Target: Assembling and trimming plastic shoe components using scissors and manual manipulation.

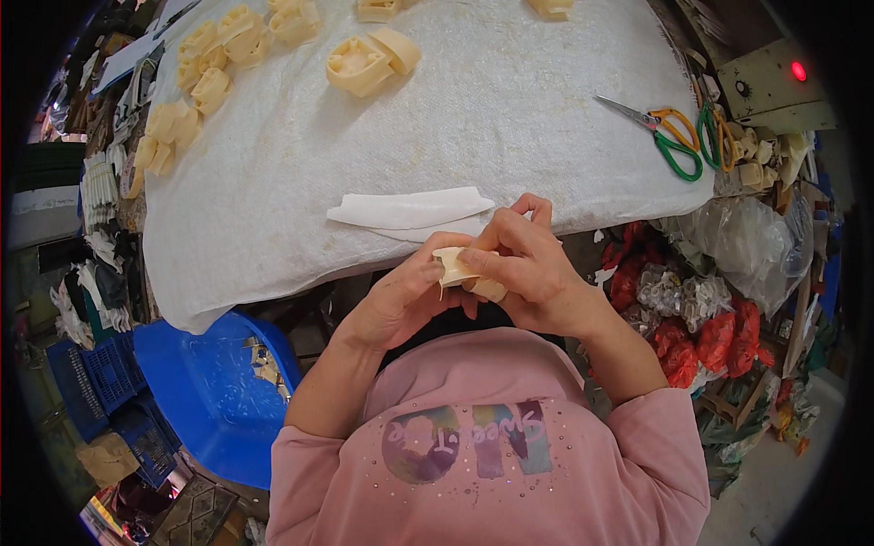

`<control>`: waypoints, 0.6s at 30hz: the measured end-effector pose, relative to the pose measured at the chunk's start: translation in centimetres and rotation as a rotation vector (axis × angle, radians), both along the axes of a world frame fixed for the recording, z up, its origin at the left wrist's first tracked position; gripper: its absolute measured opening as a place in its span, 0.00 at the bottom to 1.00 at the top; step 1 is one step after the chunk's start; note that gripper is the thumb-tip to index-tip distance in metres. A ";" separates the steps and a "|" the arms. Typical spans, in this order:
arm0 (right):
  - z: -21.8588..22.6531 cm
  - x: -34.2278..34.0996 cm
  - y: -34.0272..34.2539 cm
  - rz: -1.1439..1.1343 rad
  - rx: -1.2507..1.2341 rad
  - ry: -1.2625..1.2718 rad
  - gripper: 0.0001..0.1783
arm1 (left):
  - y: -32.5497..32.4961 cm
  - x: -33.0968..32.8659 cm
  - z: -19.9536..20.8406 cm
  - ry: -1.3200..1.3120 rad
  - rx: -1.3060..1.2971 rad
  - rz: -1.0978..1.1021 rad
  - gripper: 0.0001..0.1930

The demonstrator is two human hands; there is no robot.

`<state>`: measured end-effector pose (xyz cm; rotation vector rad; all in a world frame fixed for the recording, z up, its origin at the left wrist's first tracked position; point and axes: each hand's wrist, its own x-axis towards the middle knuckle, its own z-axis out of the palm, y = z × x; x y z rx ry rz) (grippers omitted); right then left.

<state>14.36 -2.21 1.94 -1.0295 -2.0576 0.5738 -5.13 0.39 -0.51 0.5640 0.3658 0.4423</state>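
Note:
Close to the table's near edge, both hands are closed on a small cream-coloured curved piece (456,267), like a short band or strip. My left hand (399,296) grips it from the left side. My right hand (539,273) pinches it from above and the right, thumb on its surface. Fingers cover part of the piece, so its full shape is hidden. Just beyond the hands lies a folded white strip (405,209) on the white woven cloth (510,118). Farther off sits a pale yellow bundle of curled bands (369,64).
More pale yellow bundles (238,38) lie at the far left. Scissors with green and orange handles (669,136) rest at the right, beside a metal box (774,86) with a red light. A blue tub (209,391) stands lower left; red plastic bags (696,350) lie lower right.

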 end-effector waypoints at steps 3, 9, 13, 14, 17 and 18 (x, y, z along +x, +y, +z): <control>0.1 -0.1 -0.1 0.008 0.000 0.021 0.18 | -0.1 0.3 0.0 0.099 -0.009 0.040 0.30; 0.3 -0.3 -0.2 0.022 0.003 -0.034 0.15 | 0.1 0.6 0.7 0.163 -0.004 0.029 0.26; 0.4 -0.1 -0.2 0.015 0.007 -0.091 0.15 | 0.3 0.6 0.6 0.195 0.047 -0.011 0.25; 0.3 0.1 -0.2 0.005 0.006 -0.083 0.15 | 0.3 0.7 0.5 0.189 0.065 0.009 0.27; 0.2 0.1 0.3 -0.059 0.067 -0.089 0.14 | 0.1 1.0 1.1 0.286 0.268 0.215 0.27; 0.0 0.2 0.3 -0.065 0.069 -0.092 0.14 | -0.1 1.1 1.2 0.390 0.448 0.413 0.26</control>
